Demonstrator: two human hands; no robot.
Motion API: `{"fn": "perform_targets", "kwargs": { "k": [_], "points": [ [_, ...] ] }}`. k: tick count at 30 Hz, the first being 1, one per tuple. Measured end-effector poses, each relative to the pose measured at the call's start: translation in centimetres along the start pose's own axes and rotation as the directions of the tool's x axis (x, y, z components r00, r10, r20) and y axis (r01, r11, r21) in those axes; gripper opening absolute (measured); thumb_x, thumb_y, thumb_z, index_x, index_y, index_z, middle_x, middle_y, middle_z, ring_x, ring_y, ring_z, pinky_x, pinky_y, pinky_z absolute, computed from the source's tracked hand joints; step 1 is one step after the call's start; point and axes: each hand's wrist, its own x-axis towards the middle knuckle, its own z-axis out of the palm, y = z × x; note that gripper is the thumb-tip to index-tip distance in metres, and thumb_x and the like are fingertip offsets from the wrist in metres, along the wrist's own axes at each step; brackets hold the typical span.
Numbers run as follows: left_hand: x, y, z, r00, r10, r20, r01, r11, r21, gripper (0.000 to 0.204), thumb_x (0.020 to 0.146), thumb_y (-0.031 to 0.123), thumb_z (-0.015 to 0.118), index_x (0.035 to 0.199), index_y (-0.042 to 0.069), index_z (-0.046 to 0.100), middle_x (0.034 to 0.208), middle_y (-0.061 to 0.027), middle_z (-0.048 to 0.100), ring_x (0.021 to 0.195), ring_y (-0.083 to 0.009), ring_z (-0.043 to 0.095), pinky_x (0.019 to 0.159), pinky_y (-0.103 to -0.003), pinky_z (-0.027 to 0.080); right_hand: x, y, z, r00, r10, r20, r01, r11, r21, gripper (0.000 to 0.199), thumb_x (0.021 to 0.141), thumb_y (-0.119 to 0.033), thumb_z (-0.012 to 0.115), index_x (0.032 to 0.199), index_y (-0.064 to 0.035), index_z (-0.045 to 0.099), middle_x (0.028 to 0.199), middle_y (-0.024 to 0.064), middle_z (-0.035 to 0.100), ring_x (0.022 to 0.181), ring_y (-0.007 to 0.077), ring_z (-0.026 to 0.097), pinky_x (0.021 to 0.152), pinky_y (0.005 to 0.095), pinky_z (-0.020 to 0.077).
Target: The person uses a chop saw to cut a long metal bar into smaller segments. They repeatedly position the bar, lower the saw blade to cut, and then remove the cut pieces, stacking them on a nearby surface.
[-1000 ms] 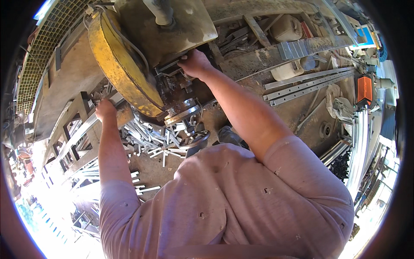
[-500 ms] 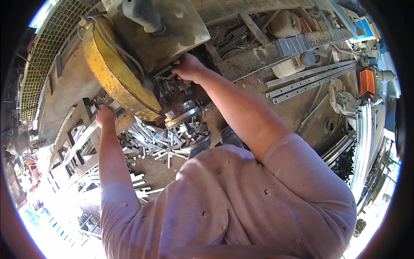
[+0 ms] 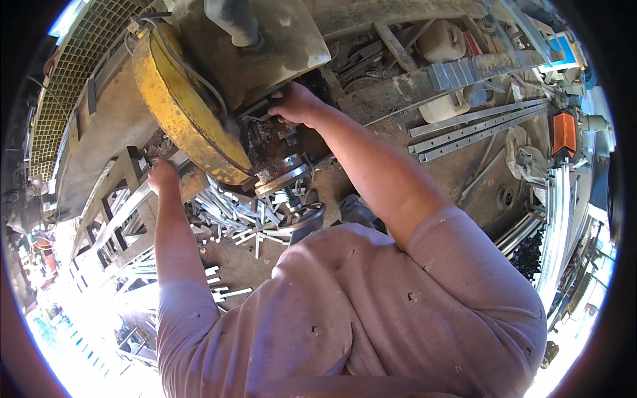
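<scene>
My left hand [image 3: 163, 176] is closed round a long pale metal bar [image 3: 126, 211], which runs from the lower left toward a yellow saw guard [image 3: 179, 106]. This worn, curved guard belongs to a cut-off saw and hides the bar's far end. Beyond it, my right hand [image 3: 296, 105] reaches under the edge of a grimy metal plate [image 3: 285, 50]. Its fingers are bent at a narrow metal piece [image 3: 257, 109]; what exactly they grip is partly hidden. A round clamp wheel [image 3: 282, 180] stands nearer to me, below the right hand.
Many short cut metal offcuts [image 3: 229, 209] lie heaped below the saw. Punched metal bars [image 3: 481, 132] rest at the right, near a plastic canister [image 3: 443, 106]. A dark frame [image 3: 119, 182] supports the left side. Long shiny tubes [image 3: 559, 225] stand at the far right.
The saw and plate sit slightly farther right in the picture. Both hands keep nearly the same places and grips.
</scene>
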Motion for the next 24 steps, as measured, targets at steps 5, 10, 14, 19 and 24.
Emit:
{"fn": "perform_targets", "kwargs": {
  "k": [5, 10, 14, 19, 24],
  "points": [
    [-0.1, 0.3, -0.5, 1.0, -0.014, 0.019, 0.014, 1.0, 0.008, 0.037, 0.104, 0.026, 0.04, 0.112, 0.008, 0.071, 0.112, -0.0161, 0.074, 0.105, -0.035, 0.072, 0.087, -0.048, 0.059, -0.3, -0.3, -0.7, 0.998, -0.012, 0.065, 0.012, 1.0, -0.005, 0.051, 0.079, -0.005, 0.076, 0.126, 0.0049, 0.06, 0.119, 0.0131, 0.07, 0.074, 0.0202, 0.07, 0.06, 0.0329, 0.0579],
    [-0.4, 0.6, -1.2, 0.999, -0.011, 0.041, 0.01, 1.0, 0.025, 0.033, 0.103, 0.026, 0.044, 0.111, 0.009, 0.071, 0.111, -0.0157, 0.074, 0.104, -0.0347, 0.072, 0.085, -0.048, 0.059, 0.2, 0.8, -0.4, 0.996, -0.063, 0.061, 0.063, 0.998, -0.005, 0.058, 0.077, -0.009, 0.078, 0.13, 0.0034, 0.058, 0.124, 0.0135, 0.07, 0.089, 0.0254, 0.072, 0.069, 0.0344, 0.0588],
    [-0.5, 0.5, -1.2, 0.999, -0.003, 0.036, 0.003, 1.0, -0.016, 0.033, 0.102, 0.026, 0.045, 0.112, 0.009, 0.071, 0.111, -0.0153, 0.074, 0.104, -0.0342, 0.072, 0.085, -0.049, 0.059, 0.4, 0.4, -1.1, 0.989, -0.134, 0.07, 0.15, 0.913, -0.379, 0.064, 0.076, -0.019, 0.082, 0.131, 0.0014, 0.058, 0.126, 0.0168, 0.069, 0.106, 0.0322, 0.069, 0.087, 0.0378, 0.0563],
    [-0.6, 0.6, -1.4, 0.997, -0.056, 0.054, 0.057, 0.998, -0.023, 0.033, 0.102, 0.032, 0.047, 0.115, 0.012, 0.07, 0.116, -0.0143, 0.073, 0.108, -0.0328, 0.071, 0.087, -0.048, 0.058, -0.2, 0.5, -2.0, 0.979, -0.149, 0.139, 0.183, 0.942, -0.28, 0.067, 0.077, -0.028, 0.082, 0.132, -0.0002, 0.057, 0.126, 0.0202, 0.067, 0.115, 0.0371, 0.064, 0.098, 0.0409, 0.0517],
    [-1.6, 1.7, -3.4, 0.989, -0.104, 0.108, 0.107, 0.994, -0.028, 0.036, 0.099, 0.04, 0.052, 0.119, 0.015, 0.068, 0.12, -0.0128, 0.072, 0.112, -0.0321, 0.069, 0.089, -0.048, 0.057, -0.1, 0.5, -1.9, 0.973, -0.227, -0.046, 0.161, 0.804, -0.573, 0.063, 0.081, -0.032, 0.074, 0.136, -0.0044, 0.056, 0.132, 0.0191, 0.063, 0.122, 0.0316, 0.062, 0.103, 0.0417, 0.0512]
  ]
}}
